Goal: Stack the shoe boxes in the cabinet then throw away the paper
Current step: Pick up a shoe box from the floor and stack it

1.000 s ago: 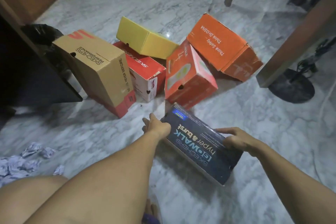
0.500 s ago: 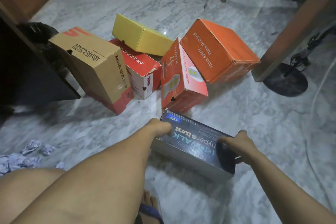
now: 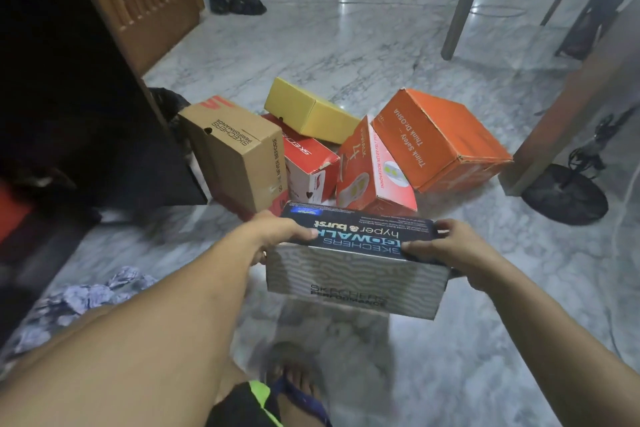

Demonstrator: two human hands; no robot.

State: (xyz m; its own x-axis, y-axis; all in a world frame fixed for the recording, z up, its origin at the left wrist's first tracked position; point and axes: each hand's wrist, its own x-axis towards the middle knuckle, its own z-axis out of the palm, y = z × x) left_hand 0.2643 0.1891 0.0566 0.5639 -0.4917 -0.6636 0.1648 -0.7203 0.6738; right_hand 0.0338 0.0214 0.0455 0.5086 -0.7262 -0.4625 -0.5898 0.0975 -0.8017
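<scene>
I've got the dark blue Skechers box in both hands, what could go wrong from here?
The left hand and right hand grip mainly the lid edge of the dark blue Skechers box; the lid may lift off and the base drop. The brown Skechers box stands tilted close ahead, so a swing toward the dark cabinet might topple it. Crumpled paper lies near the feet, a possible slip.

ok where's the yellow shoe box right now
In the head view the yellow box sits at the back of the pile, tilted on the red box, between the brown box and the orange box.
</scene>
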